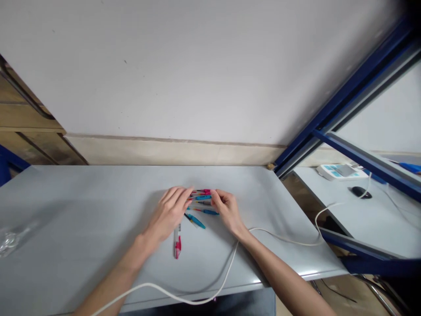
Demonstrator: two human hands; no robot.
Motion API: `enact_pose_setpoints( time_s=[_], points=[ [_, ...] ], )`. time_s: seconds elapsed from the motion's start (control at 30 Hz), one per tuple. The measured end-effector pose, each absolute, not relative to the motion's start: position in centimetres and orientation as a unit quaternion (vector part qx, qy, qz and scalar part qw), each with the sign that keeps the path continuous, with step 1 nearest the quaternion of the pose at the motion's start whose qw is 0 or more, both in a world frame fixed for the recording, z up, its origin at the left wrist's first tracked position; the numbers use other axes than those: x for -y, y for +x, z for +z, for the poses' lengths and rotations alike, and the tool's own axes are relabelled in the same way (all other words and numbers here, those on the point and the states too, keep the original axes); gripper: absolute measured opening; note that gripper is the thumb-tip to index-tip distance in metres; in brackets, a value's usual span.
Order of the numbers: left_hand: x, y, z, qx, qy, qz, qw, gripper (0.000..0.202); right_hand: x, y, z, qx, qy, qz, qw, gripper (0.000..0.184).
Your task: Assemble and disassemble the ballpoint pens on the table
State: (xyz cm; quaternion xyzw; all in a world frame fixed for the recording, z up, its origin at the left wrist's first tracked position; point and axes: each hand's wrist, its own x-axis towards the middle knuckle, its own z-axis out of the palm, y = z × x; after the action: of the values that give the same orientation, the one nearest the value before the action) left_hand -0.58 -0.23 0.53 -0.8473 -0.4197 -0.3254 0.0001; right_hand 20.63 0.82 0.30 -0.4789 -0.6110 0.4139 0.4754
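Several pens lie in a loose group on the grey table, between my two hands. My right hand pinches the right ends of a pink pen and a blue pen between thumb and fingers. From the other side, my left hand curls its fingers over the left ends of these pens and partly hides them. Below them, another blue pen and a slanted blue pen rest on the tabletop. A clear pen with red parts lies apart, pointing toward me, just under my left hand.
A white cable runs across the table and under my right forearm. Crumpled clear plastic lies at the left. Past the blue metal frame at right, a second table holds a white device and a black mouse. A wall stands behind.
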Motion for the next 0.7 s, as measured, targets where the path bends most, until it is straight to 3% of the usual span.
enact_pose_setpoints(
  time_s=[0.1, 0.17, 0.3, 0.47, 0.63, 0.7],
  points=[
    [0.0, -0.8, 0.2, 0.419, -0.841, -0.342, 0.018, 0.019, -1.0, 20.7, 0.2, 0.607, -0.445, 0.452, 0.479, 0.045],
    [0.0, -0.7, -0.1, 0.415, -0.837, -0.356, 0.014, 0.018, -1.1, 20.8, 0.2, 0.612, -0.436, 0.464, 0.469, 0.044],
    [0.2, -0.7, -0.5, 0.397, -0.844, -0.361, 0.013, 0.023, -1.2, 21.1, 0.6, 0.632, -0.467, 0.45, 0.423, 0.063],
    [0.2, -0.6, -0.4, 0.404, -0.836, -0.372, 0.002, 0.022, -1.1, 21.3, 0.9, 0.66, -0.404, 0.481, 0.412, 0.039],
    [0.2, -0.3, -0.6, 0.378, -0.846, -0.368, -0.073, 0.016, -0.9, 21.2, 0.7, 0.666, -0.445, 0.452, 0.392, 0.054],
    [0.2, -0.2, -0.7, 0.388, -0.84, -0.367, -0.099, 0.017, -0.8, 21.1, 0.9, 0.668, -0.439, 0.447, 0.403, 0.047]
  ],
)
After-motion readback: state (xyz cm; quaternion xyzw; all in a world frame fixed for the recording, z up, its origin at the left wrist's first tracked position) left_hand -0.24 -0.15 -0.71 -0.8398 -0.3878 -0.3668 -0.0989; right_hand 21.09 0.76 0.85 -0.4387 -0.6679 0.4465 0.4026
